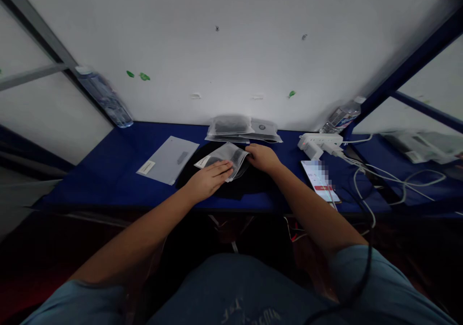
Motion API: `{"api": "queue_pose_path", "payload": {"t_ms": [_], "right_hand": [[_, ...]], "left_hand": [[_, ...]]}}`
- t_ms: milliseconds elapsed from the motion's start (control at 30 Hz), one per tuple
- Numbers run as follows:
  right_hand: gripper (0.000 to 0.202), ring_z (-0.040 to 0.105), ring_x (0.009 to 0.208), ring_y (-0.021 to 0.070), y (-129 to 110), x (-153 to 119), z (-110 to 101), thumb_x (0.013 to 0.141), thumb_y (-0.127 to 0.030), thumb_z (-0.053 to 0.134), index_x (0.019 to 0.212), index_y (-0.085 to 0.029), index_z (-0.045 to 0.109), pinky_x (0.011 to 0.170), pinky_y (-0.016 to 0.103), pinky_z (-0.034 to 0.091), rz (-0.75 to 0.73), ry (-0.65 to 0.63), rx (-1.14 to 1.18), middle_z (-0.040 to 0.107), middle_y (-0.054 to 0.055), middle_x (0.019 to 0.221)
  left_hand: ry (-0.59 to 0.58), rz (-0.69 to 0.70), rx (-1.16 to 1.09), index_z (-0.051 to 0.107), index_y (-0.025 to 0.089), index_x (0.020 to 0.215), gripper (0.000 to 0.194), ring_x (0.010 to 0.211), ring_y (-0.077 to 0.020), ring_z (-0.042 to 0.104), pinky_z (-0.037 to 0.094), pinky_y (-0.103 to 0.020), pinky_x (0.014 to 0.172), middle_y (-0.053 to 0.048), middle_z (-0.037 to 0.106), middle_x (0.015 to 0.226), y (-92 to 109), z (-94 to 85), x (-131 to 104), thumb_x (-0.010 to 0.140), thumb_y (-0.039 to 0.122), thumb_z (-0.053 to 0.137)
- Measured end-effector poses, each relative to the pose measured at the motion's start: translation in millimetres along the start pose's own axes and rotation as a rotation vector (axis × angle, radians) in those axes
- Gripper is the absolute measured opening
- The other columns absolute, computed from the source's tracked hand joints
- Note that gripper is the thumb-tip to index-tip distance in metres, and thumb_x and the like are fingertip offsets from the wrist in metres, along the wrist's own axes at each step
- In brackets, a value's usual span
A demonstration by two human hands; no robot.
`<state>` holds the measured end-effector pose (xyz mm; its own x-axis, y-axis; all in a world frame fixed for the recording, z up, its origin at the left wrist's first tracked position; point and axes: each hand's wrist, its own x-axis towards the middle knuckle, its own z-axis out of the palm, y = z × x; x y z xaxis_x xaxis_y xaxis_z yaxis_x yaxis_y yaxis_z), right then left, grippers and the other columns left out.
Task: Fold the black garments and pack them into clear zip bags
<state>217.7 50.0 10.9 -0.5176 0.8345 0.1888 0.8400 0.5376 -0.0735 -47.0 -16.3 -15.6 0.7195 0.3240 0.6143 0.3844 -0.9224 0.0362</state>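
Left hand (209, 181) flat on frosted bag (226, 152), fingers extended, close together. Right hand (265, 157): fingers clamped on bag's right edge. Bag lies over black item (235, 191) on blue counter (104, 173).

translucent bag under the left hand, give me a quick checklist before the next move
1. Left hand resting on the translucent bag: ok, fingers spread over it.
2. Right hand at the bag's right edge: ok, fingers curled there.
3. Bag lying flat: not ok, its right side curls up.
4. Flat bag on the left apart from both hands: ok.
5. Phone apart from the right hand: ok.
6. Bag sealed: cannot tell.
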Motion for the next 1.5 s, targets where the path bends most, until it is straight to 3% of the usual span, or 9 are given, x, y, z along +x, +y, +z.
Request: {"api": "queue_pose_path", "payload": {"t_ms": [133, 233, 367, 500, 667, 867, 1167, 1367, 1500], "right_hand": [[0.005, 0.062, 0.088, 0.0232, 4, -5, -1, 0.092, -0.023, 0.060, 0.095, -0.020, 0.062, 0.073, 0.032, 0.044, 0.038, 0.018, 0.051, 0.067, 0.009, 0.097], [0.018, 0.059, 0.094, 0.0270, 3, -16, -17, 0.086, -0.025, 0.068, 0.101, -0.019, 0.060, 0.082, 0.038, 0.046, -0.001, 0.096, 0.070, 0.063, 0.011, 0.102], [0.034, 0.055, 0.106, 0.0308, -20, -34, -38, 0.087, -0.041, 0.072, 0.111, -0.021, 0.060, 0.093, 0.044, 0.046, -0.278, 0.168, 0.126, 0.061, 0.012, 0.112], [0.037, 0.056, 0.104, 0.0285, -51, -39, -28, 0.096, -0.052, 0.059, 0.114, -0.021, 0.065, 0.093, 0.043, 0.044, -0.501, 0.201, 0.104, 0.066, 0.011, 0.113], [0.024, 0.057, 0.099, 0.0237, -65, -32, -7, 0.103, -0.033, 0.048, 0.099, -0.025, 0.071, 0.090, 0.040, 0.041, -0.491, 0.290, 0.062, 0.070, 0.006, 0.103], [0.025, 0.053, 0.095, 0.0232, -66, -28, -12, 0.101, -0.021, 0.047, 0.093, -0.025, 0.071, 0.087, 0.039, 0.040, -0.559, 0.342, -0.006, 0.071, 0.005, 0.097], [0.029, 0.053, 0.092, 0.0241, -32, -23, -12, 0.101, -0.020, 0.043, 0.094, -0.023, 0.071, 0.086, 0.039, 0.042, -0.400, 0.330, -0.050, 0.068, 0.008, 0.096], [0.028, 0.055, 0.090, 0.0232, -30, -21, -7, 0.104, -0.025, 0.043, 0.095, -0.021, 0.069, 0.086, 0.037, 0.042, -0.379, 0.341, -0.042, 0.068, 0.008, 0.095], [0.027, 0.055, 0.089, 0.0224, -37, -18, -7, 0.104, -0.023, 0.043, 0.092, -0.020, 0.068, 0.083, 0.036, 0.042, -0.398, 0.346, -0.048, 0.066, 0.008, 0.091]], "left_hand": [[0.014, -0.004, 0.004, 0.044, 0.019, 0.149, 0.050, 0.141, -0.0253, 0.048, 0.050, -0.048, 0.112, -0.016, 0.059, 0.143, 1, -0.9, 1, 0.100, 0.011, 0.050], [0.011, -0.001, 0.005, 0.045, 0.017, 0.149, 0.049, 0.141, -0.0254, 0.048, 0.049, -0.048, 0.112, -0.017, 0.060, 0.142, 2, -1.7, 1, 0.100, 0.012, 0.050], [0.012, -0.014, -0.003, 0.046, 0.017, 0.148, 0.048, 0.141, -0.0263, 0.048, 0.049, -0.049, 0.112, -0.017, 0.059, 0.143, 2, -1.1, 0, 0.100, 0.015, 0.050], [0.035, -0.046, 0.022, 0.049, 0.017, 0.146, 0.045, 0.141, -0.0266, 0.049, 0.049, -0.049, 0.112, -0.016, 0.058, 0.144, 1, 0.5, -1, 0.101, 0.016, 0.050], [0.088, -0.058, 0.035, 0.050, 0.016, 0.145, 0.044, 0.141, -0.0249, 0.049, 0.050, -0.047, 0.112, -0.017, 0.059, 0.143, 0, -0.9, -1, 0.101, 0.016, 0.049], [0.142, -0.102, -0.016, 0.048, 0.022, 0.148, 0.048, 0.140, -0.0232, 0.049, 0.050, -0.050, 0.112, -0.012, 0.060, 0.143, 1, -3.4, 0, 0.101, 0.012, 0.045], [0.237, -0.145, -0.013, 0.052, 0.023, 0.145, 0.048, 0.136, -0.0219, 0.054, 0.051, -0.047, 0.111, -0.010, 0.064, 0.139, 2, -13.6, -1, 0.100, 0.010, 0.045], [0.178, -0.131, -0.008, 0.049, 0.021, 0.147, 0.054, 0.134, -0.0238, 0.056, 0.051, -0.048, 0.110, -0.012, 0.060, 0.143, -2, -20.5, -1, 0.094, 0.008, 0.048], [0.073, -0.104, 0.085, 0.047, 0.015, 0.148, 0.058, 0.136, -0.0292, 0.054, 0.047, -0.051, 0.113, -0.016, 0.056, 0.147, 17, -27.5, 11, 0.090, 0.014, 0.054]]}}
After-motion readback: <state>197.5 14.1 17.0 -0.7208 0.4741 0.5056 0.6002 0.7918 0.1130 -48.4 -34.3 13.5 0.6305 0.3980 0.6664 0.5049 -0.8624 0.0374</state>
